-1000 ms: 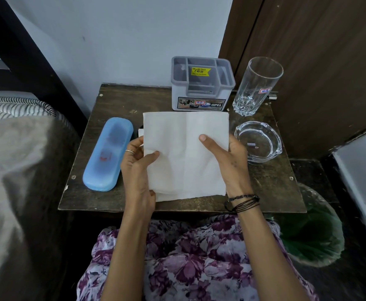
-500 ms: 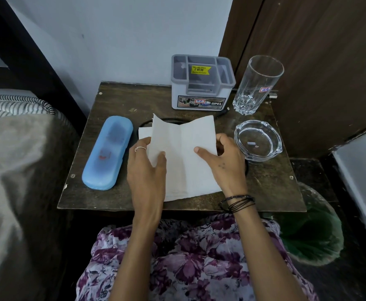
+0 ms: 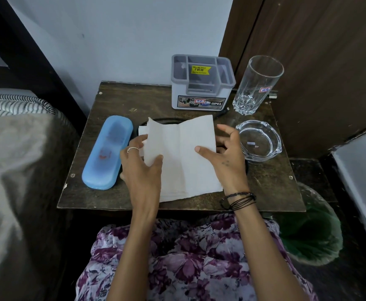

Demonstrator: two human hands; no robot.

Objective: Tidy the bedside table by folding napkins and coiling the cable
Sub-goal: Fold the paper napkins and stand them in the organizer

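At frame centre, the white napkin (image 3: 183, 157) lies on the bedside table (image 3: 264, 185). The left hand (image 3: 141, 170) pinches its left edge between thumb and fingers. The right hand (image 3: 228, 157) pinches the right edge, outer fingers loosely spread.

Soft, even indoor light; dim beyond the fingers (image 3: 225, 129) at the frame's corners, wide-angle bending at edges, hands sharp.

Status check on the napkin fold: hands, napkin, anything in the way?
Left hand pinches the napkin at its left edge; right hand pinches the right edge. Napkin half-lifted, not yet folded. Black cable lies under it; ashtray close to the right hand.
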